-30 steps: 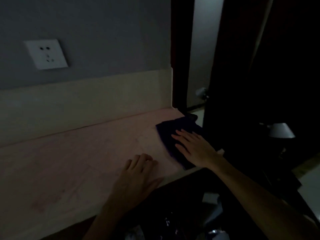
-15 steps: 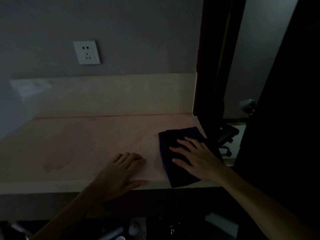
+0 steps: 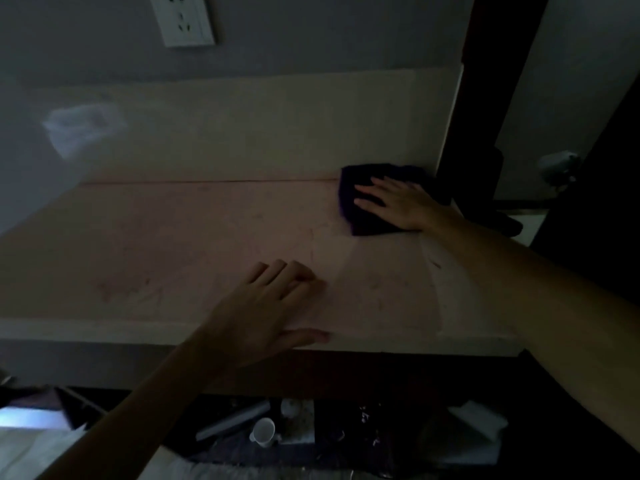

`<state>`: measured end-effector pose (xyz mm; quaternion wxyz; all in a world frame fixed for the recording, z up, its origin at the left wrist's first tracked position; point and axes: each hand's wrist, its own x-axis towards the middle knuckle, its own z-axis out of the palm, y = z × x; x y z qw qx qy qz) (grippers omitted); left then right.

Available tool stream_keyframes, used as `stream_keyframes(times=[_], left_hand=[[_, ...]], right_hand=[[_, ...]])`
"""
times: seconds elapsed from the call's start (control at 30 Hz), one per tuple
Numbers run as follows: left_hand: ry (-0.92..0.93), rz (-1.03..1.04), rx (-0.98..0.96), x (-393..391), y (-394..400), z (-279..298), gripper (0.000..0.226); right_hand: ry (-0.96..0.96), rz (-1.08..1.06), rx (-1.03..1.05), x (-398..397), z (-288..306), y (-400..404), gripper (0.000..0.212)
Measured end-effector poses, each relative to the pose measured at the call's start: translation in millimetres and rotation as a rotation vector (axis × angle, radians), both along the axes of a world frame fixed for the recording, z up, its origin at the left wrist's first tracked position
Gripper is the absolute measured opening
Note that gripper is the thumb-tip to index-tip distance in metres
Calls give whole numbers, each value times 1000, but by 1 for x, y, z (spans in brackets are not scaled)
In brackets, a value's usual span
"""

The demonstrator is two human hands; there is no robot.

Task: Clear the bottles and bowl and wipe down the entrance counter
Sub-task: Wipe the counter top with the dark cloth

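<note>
Dark folded cloth had slid from the front edge to the back right corner of the smooth pale worktop, right hand flat on it, grip apart, left hand spread flat near the front edge.

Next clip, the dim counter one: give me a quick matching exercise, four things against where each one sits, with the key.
Things:
1. cloth
2. left hand
3. wall socket
4. white cup

Places:
A. on the wall above the counter
B. flat on the counter near its front edge
C. below the counter's front edge
D. at the counter's far right corner, under the right hand

Pairs: 1-D, 2-B, 3-A, 4-C
</note>
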<state>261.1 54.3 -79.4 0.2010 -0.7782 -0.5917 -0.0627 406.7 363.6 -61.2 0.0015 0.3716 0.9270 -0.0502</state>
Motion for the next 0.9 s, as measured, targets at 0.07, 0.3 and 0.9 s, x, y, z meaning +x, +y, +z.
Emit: stream_keyframes(times=[0.07, 0.3, 0.9], left_hand=[[11, 6, -3, 0, -1, 0, 68], [-58, 2, 10, 5, -12, 4, 60], [-1, 48, -5, -92, -47, 0, 64]], right_hand=[[-10, -23, -12, 5, -2, -17, 77], [43, 89, -1, 70, -4, -164, 80], [-25, 103, -14, -69, 4, -51, 75]])
